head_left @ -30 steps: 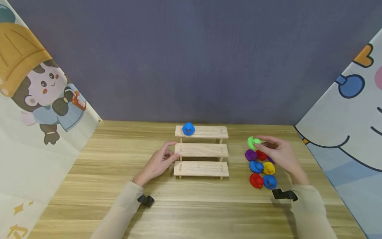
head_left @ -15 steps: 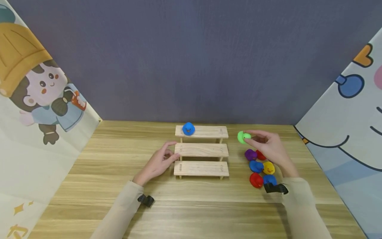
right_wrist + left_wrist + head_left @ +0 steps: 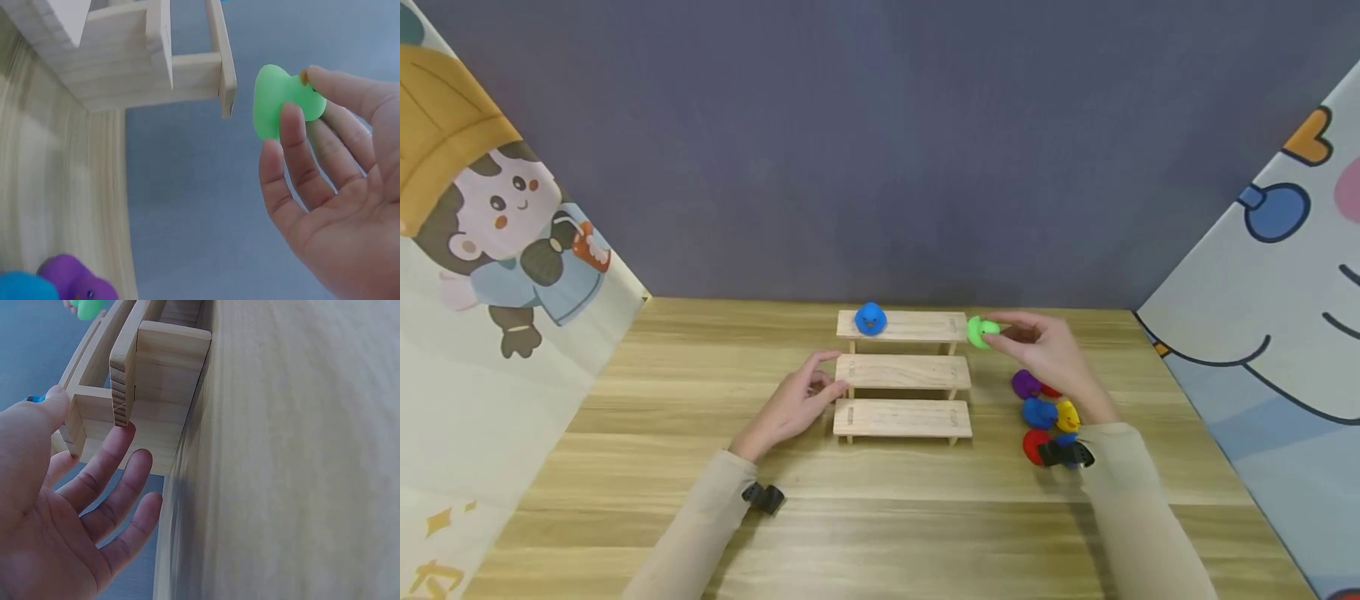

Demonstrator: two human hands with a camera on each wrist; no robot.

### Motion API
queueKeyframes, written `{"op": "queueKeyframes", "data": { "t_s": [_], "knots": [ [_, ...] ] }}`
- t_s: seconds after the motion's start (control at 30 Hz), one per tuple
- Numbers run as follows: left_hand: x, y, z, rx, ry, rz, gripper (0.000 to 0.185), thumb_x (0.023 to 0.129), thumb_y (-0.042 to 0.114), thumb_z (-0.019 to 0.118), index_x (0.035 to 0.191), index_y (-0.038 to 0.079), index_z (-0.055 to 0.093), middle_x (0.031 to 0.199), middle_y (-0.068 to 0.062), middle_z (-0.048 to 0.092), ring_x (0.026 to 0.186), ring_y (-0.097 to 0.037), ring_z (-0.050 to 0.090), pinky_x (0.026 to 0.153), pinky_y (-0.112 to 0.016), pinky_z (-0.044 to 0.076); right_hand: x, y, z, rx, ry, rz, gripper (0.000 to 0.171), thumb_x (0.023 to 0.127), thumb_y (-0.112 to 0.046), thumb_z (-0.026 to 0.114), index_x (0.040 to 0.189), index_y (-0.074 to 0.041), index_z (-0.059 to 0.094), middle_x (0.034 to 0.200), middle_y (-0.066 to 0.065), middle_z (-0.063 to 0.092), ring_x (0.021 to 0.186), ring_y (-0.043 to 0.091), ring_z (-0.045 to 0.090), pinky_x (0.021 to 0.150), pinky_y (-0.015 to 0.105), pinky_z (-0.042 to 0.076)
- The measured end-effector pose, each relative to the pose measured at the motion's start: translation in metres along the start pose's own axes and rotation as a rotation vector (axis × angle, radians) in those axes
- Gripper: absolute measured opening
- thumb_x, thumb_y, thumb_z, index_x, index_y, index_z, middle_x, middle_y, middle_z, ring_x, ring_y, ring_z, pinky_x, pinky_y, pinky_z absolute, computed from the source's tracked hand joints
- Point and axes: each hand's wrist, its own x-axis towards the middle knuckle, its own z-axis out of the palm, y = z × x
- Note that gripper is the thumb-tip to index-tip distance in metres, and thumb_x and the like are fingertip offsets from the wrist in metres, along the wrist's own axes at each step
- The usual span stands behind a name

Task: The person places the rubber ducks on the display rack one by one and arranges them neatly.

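Note:
In the head view, a small three-step wooden stand [image 3: 902, 372] is at the middle of the table. My left hand [image 3: 792, 408] is at its left end, thumb and index finger gripping the end of the middle step; the other fingers spread loosely beside the lower step in the left wrist view. My right hand [image 3: 1047, 350] pinches a light green rubber duck [image 3: 275, 103] between thumb and fingers. That duck is in the air just off the right end of the top step. A blue rubber duck [image 3: 870, 319] sits on the left part of the top step.
Right of the stand lies a group of rubber ducks: a purple duck [image 3: 1025, 384], a blue duck [image 3: 1039, 412], a yellow duck [image 3: 1067, 416] and red ones, partly hidden by the right wrist's camera. A dark wall [image 3: 880, 150] rises behind the wooden table [image 3: 880, 533].
My right hand has carried the light green duck leftward and slightly back, from above the duck group to the top step's right end. My left hand keeps its place at the stand.

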Motion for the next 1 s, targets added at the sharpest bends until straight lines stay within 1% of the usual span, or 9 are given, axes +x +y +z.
{"op": "queueKeyframes", "data": {
  "t_s": [0.13, 0.27, 0.37, 0.5, 0.67, 0.8, 0.9, 1.0],
  "knots": [
    [0.0, 0.0, 0.0, 0.002, -0.001, -0.013, 0.063, 0.109, 0.042, 0.062, 0.162, 0.015, 0.04, 0.104, 0.0, 0.077, 0.099, -0.015, 0.069, 0.096, -0.045, 0.057, 0.005, -0.009, 0.005, 0.024, -0.025, -0.021, 0.04, 0.098, -0.042, 0.079, 0.134, -0.024, 0.075, 0.122, 0.006, 0.078, 0.102, 0.026, 0.074, 0.08, 0.033, 0.059],
    [0.0, 0.0, 0.0, 0.005, 0.003, -0.001, 0.063, 0.109, 0.042, 0.062, 0.162, 0.015, 0.04, 0.103, 0.001, 0.076, 0.099, -0.015, 0.069, 0.096, -0.045, 0.056, 0.011, -0.012, 0.011, 0.041, -0.027, -0.065, 0.038, 0.098, -0.039, 0.079, 0.133, -0.025, 0.076, 0.12, 0.005, 0.079, 0.1, 0.028, 0.074, 0.08, 0.035, 0.06],
    [0.001, 0.001, 0.0, 0.004, 0.002, 0.005, 0.063, 0.109, 0.041, 0.062, 0.161, 0.014, 0.04, 0.102, 0.001, 0.076, 0.099, -0.015, 0.069, 0.096, -0.045, 0.056, 0.014, -0.013, 0.016, 0.063, -0.04, -0.086, 0.037, 0.099, -0.037, 0.079, 0.133, -0.023, 0.076, 0.118, 0.006, 0.08, 0.098, 0.03, 0.075, 0.08, 0.034, 0.061],
    [0.0, 0.002, 0.0, 0.004, 0.001, -0.006, 0.065, 0.109, 0.043, 0.062, 0.162, 0.013, 0.039, 0.103, 0.001, 0.076, 0.099, -0.016, 0.069, 0.098, -0.047, 0.056, 0.018, -0.017, 0.024, 0.092, -0.057, -0.096, 0.037, 0.1, -0.034, 0.078, 0.135, -0.02, 0.075, 0.116, 0.009, 0.08, 0.097, 0.033, 0.075, 0.079, 0.034, 0.06],
    [0.001, 0.002, -0.002, 0.006, -0.001, -0.012, 0.066, 0.109, 0.044, 0.061, 0.163, 0.014, 0.039, 0.104, 0.001, 0.076, 0.1, -0.017, 0.07, 0.101, -0.049, 0.056, 0.023, -0.025, 0.035, 0.102, -0.058, -0.118, 0.036, 0.101, -0.03, 0.077, 0.134, -0.017, 0.076, 0.111, 0.012, 0.08, 0.093, 0.036, 0.075, 0.072, 0.032, 0.058],
    [0.001, 0.002, -0.002, 0.001, -0.005, -0.004, 0.066, 0.108, 0.043, 0.062, 0.162, 0.012, 0.039, 0.105, 0.0, 0.076, 0.1, -0.016, 0.069, 0.1, -0.048, 0.056, 0.027, -0.031, 0.041, 0.099, -0.064, -0.118, 0.035, 0.101, -0.027, 0.077, 0.134, -0.015, 0.075, 0.11, 0.014, 0.08, 0.091, 0.038, 0.074, 0.07, 0.036, 0.058],
    [0.0, 0.002, -0.002, -0.002, -0.004, 0.005, 0.066, 0.109, 0.041, 0.062, 0.162, 0.011, 0.039, 0.105, -0.001, 0.077, 0.099, -0.016, 0.069, 0.098, -0.047, 0.056, 0.03, -0.034, 0.045, 0.105, -0.067, -0.119, 0.035, 0.101, -0.025, 0.077, 0.134, -0.013, 0.076, 0.111, 0.015, 0.08, 0.089, 0.036, 0.074, 0.07, 0.035, 0.058],
    [0.0, 0.001, -0.001, -0.003, -0.002, 0.012, 0.065, 0.109, 0.041, 0.062, 0.162, 0.011, 0.039, 0.105, -0.002, 0.077, 0.099, -0.016, 0.069, 0.098, -0.047, 0.056, 0.032, -0.036, 0.049, 0.117, -0.071, -0.114, 0.036, 0.1, -0.024, 0.078, 0.134, -0.013, 0.076, 0.111, 0.015, 0.08, 0.084, 0.029, 0.074, 0.068, 0.032, 0.058]
  ]
}}
